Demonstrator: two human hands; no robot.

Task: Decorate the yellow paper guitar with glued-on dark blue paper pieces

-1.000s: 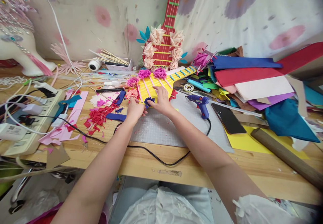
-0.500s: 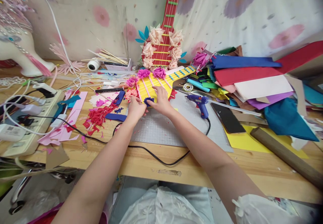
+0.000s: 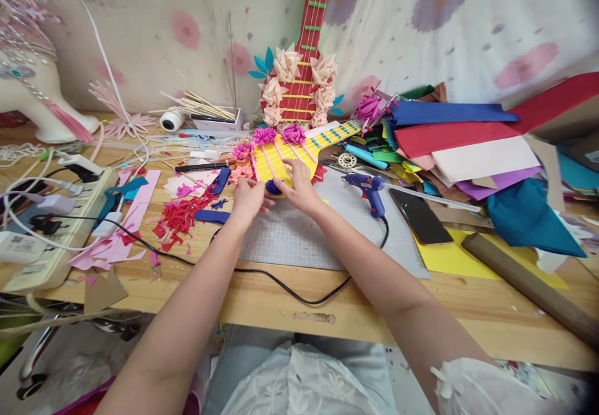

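A yellow paper guitar [image 3: 276, 163] with pink strips lies tilted on the grey cutting mat [image 3: 290, 240]. Magenta and coral paper flowers [image 3: 264, 135] line its upper and left rim. At its lower edge sits a dark blue paper flower [image 3: 272, 186], between my two hands. My left hand [image 3: 248, 203] is at the flower's left, its fingers loosely bent and a little apart; the palm side is hidden. Spread over the guitar's face, my right hand [image 3: 301, 189] has its thumb at the blue flower and its fingers stretched out.
Right of the guitar lie a blue glue gun [image 3: 367, 190], its black cord [image 3: 299, 297] crossing the front, and a phone [image 3: 420, 215]. Coloured sheets [image 3: 468, 137] pile up at right. Red paper scraps [image 3: 180, 215] and a power strip [image 3: 70, 234] are at left. A red guitar [image 3: 299, 93] stands behind.
My left hand has drawn slightly left, away from the blue flower, and its fingers have loosened. My right hand stays nearly in place on the guitar. The whole view has shifted slightly.
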